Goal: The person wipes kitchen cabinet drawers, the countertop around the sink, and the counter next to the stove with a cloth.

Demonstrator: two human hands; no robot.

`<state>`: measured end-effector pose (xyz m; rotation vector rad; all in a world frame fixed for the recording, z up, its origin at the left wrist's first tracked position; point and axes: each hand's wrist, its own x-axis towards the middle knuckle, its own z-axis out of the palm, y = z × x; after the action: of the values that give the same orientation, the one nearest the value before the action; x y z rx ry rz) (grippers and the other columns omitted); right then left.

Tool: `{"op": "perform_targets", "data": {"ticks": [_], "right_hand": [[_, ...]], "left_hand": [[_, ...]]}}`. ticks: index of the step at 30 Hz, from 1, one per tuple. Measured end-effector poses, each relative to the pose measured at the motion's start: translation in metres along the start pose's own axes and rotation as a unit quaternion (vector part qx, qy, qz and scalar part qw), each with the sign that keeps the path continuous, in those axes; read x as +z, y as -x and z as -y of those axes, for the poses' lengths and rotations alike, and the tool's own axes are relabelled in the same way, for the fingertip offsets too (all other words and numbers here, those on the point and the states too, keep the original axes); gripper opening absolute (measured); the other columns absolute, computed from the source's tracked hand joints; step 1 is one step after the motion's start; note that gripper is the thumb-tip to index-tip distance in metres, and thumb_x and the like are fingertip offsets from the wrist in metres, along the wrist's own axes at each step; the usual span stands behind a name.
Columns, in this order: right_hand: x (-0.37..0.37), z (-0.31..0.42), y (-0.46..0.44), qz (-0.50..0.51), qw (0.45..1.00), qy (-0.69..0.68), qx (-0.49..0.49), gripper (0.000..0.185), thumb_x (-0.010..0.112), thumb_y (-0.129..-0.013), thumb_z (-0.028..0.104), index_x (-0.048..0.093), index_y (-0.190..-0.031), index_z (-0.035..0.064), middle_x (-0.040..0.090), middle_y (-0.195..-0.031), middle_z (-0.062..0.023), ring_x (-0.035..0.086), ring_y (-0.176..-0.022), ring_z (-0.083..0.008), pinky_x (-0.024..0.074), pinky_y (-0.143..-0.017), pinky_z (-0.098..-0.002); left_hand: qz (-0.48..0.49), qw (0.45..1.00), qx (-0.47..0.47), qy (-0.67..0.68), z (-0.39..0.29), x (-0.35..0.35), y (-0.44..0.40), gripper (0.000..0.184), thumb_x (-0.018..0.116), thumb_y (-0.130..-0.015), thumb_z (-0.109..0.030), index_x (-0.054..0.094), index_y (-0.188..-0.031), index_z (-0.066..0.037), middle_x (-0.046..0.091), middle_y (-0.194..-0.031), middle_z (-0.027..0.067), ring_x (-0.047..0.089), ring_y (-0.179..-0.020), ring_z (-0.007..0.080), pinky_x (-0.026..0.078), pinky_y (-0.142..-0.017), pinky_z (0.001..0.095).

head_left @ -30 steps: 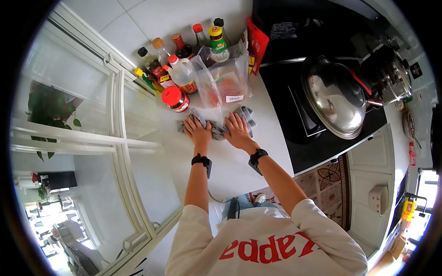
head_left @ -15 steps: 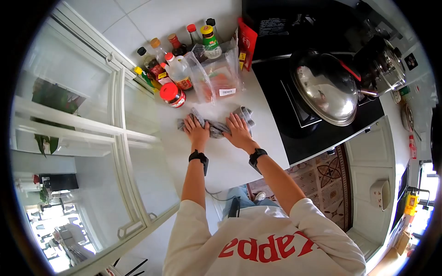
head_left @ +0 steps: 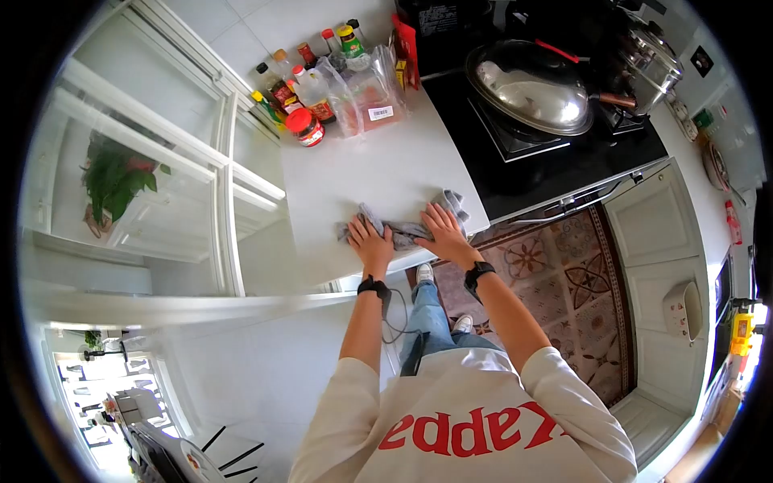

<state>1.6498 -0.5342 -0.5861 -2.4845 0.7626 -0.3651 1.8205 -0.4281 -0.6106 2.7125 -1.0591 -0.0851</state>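
Note:
A grey cloth (head_left: 400,232) lies bunched in a sideways strip near the front edge of the white countertop (head_left: 354,173). My left hand (head_left: 371,243) rests palm down on its left part, fingers stretched out. On the right part of the same cloth lies my right hand (head_left: 447,235), also flat with its fingers extended. The thumbs point toward each other, with cloth showing between them. Both wrists wear black bands. Parts of the cloth under the palms are hidden.
Sauce bottles (head_left: 278,87), a red-lidded jar (head_left: 305,127) and a clear plastic bag (head_left: 374,97) stand at the counter's back. To the right, a lidded wok (head_left: 531,88) and a steel pot (head_left: 644,60) sit on the black stove (head_left: 459,121). A glazed white frame (head_left: 233,193) borders the left.
Both hands have drawn the cloth toward me, from mid-counter to near the front edge. The head view has shifted, and the bottles and wok appear higher in it.

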Motion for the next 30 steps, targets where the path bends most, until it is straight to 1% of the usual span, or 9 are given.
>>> {"op": "perform_targets", "data": {"ticks": [5, 10, 14, 17, 19, 21, 23, 25, 30], "right_hand": [[-0.007, -0.001, 0.048, -0.008, 0.998, 0.027, -0.061, 0.077, 0.066, -0.074, 0.046, 0.037, -0.134, 0.0064, 0.028, -0.143, -0.0132, 0.022, -0.135, -0.0288, 0.0159, -0.11, -0.0432], [-0.003, -0.006, 0.066, -0.054, 0.986, 0.138, -0.071, 0.051, 0.06, -0.074, 0.014, 0.047, -0.123, 0.0083, 0.038, -0.137, -0.0114, 0.031, -0.129, -0.0272, 0.0268, -0.105, -0.0413], [-0.047, 0.013, 0.059, 0.102, 0.991, -0.08, 0.036, 0.038, 0.058, -0.078, 0.017, 0.051, -0.114, 0.0049, 0.06, -0.106, -0.019, 0.055, -0.1, -0.0364, 0.0445, -0.083, -0.0423], [-0.113, 0.032, 0.049, 0.168, 0.976, -0.132, 0.041, 0.038, 0.056, -0.083, 0.025, 0.049, -0.115, 0.0039, 0.062, -0.096, -0.0194, 0.057, -0.093, -0.0377, 0.0456, -0.078, -0.0406], [-0.153, 0.03, 0.032, 0.259, 0.955, -0.144, -0.009, 0.044, 0.054, -0.087, 0.037, 0.047, -0.118, 0.0055, 0.062, -0.101, -0.0183, 0.058, -0.094, -0.031, 0.045, -0.079, -0.0381], [-0.215, 0.044, 0.013, 0.258, 0.96, -0.1, -0.039, 0.045, 0.055, -0.087, 0.038, 0.047, -0.118, 0.0059, 0.062, -0.102, -0.0166, 0.059, -0.094, -0.0272, 0.0451, -0.079, -0.0367], [-0.283, 0.06, -0.011, 0.239, 0.965, -0.065, -0.084, 0.044, 0.055, -0.086, 0.038, 0.048, -0.118, 0.0083, 0.063, -0.1, -0.0154, 0.059, -0.093, -0.0289, 0.0454, -0.079, -0.0371], [-0.356, 0.1, -0.025, 0.157, 0.98, 0.029, -0.121, 0.045, 0.058, -0.083, 0.038, 0.05, -0.117, 0.0094, 0.062, -0.097, -0.0196, 0.058, -0.091, -0.0346, 0.0452, -0.079, -0.0398], [-0.472, 0.177, -0.076, -0.166, 0.891, 0.256, -0.336, 0.027, 0.064, -0.077, 0.016, 0.06, -0.102, 0.0071, 0.062, -0.102, -0.0102, 0.057, -0.096, -0.0268, 0.0432, -0.083, -0.0375]], "left_hand": [[0.0, 1.0, 0.011, 0.011, -0.001, -0.001, 0.041, 0.068, 0.044, -0.084, -0.043, 0.033, -0.135, 0.001, 0.014, -0.147, 0.0209, 0.01, -0.135, 0.0401, 0.01, -0.107, 0.0537], [0.018, 0.999, 0.031, 0.022, 0.003, -0.006, 0.052, 0.063, 0.045, -0.084, -0.039, 0.041, -0.13, 0.003, 0.016, -0.146, 0.0208, 0.014, -0.134, 0.0393, 0.014, -0.107, 0.0526], [-0.019, 0.993, 0.096, 0.068, 0.01, -0.021, 0.057, 0.049, 0.044, -0.086, -0.03, 0.051, -0.118, 0.006, 0.031, -0.139, 0.0237, 0.028, -0.127, 0.0414, 0.024, -0.104, 0.0486], [0.021, 0.979, 0.089, 0.183, 0.015, -0.038, 0.039, 0.042, 0.042, -0.087, -0.028, 0.054, -0.108, 0.006, 0.045, -0.124, 0.0272, 0.042, -0.114, 0.043, 0.034, -0.097, 0.0466], [0.137, 0.966, 0.077, 0.203, -0.01, -0.11, 0.027, 0.038, 0.04, -0.088, -0.027, 0.054, -0.103, 0.004, 0.054, -0.108, 0.0291, 0.051, -0.099, 0.0443, 0.04, -0.088, 0.0464], [0.077, 0.965, 0.103, 0.23, -0.026, -0.155, 0.01, 0.036, 0.039, -0.089, -0.028, 0.053, -0.104, 0.001, 0.056, -0.102, 0.0291, 0.053, -0.094, 0.0441, 0.042, -0.083, 0.0474], [0.089, 0.965, 0.117, 0.219, -0.052, -0.229, -0.009, 0.035, 0.039, -0.089, -0.027, 0.052, -0.106, 0.001, 0.056, -0.103, 0.0286, 0.053, -0.096, 0.0436, 0.041, -0.084, 0.0477], [-0.056, 0.928, 0.281, 0.24, -0.052, -0.258, -0.05, 0.034, 0.041, -0.089, -0.026, 0.052, -0.108, 0.001, 0.056, -0.101, 0.0279, 0.053, -0.097, 0.043, 0.042, -0.083, 0.0484], [-0.149, 0.965, 0.173, 0.132, -0.117, -0.463, -0.039, 0.043, 0.037, -0.093, -0.035, 0.056, -0.086, 0.004, 0.059, -0.086, 0.0271, 0.057, -0.083, 0.0441, 0.044, -0.073, 0.0503]]}}
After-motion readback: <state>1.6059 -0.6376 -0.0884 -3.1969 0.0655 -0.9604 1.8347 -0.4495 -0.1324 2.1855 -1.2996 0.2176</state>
